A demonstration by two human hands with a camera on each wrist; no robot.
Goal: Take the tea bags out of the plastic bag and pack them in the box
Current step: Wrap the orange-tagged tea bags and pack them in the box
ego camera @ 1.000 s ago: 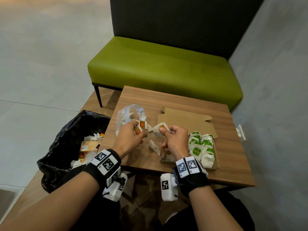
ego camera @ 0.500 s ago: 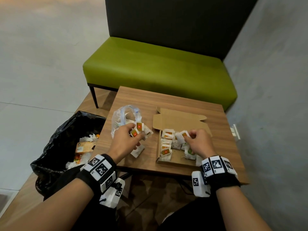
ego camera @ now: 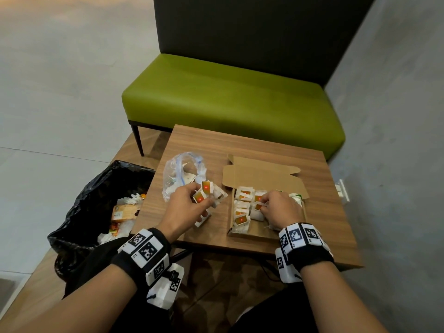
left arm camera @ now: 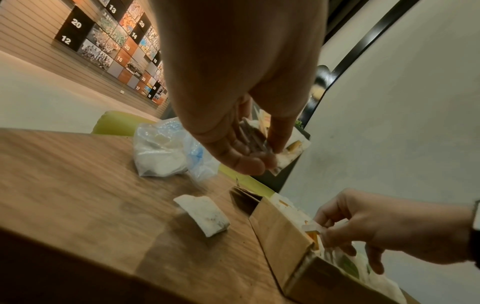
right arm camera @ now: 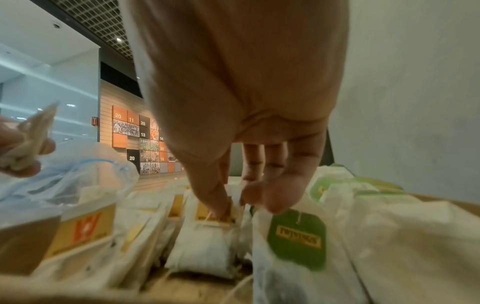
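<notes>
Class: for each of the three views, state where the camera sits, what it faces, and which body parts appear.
Head: above, facing down at the table; both forearms show.
Left wrist: under the left hand, which grips tea bags.
Right wrist: inside the cardboard box; right hand pinches a tea bag's tag.
All three views share the plastic bag.

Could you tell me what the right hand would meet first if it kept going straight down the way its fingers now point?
Most likely the orange-tagged tea bag standing in the box: the right hand already has its fingertips at that bag's tag, with a green-tagged tea bag beside it.
</notes>
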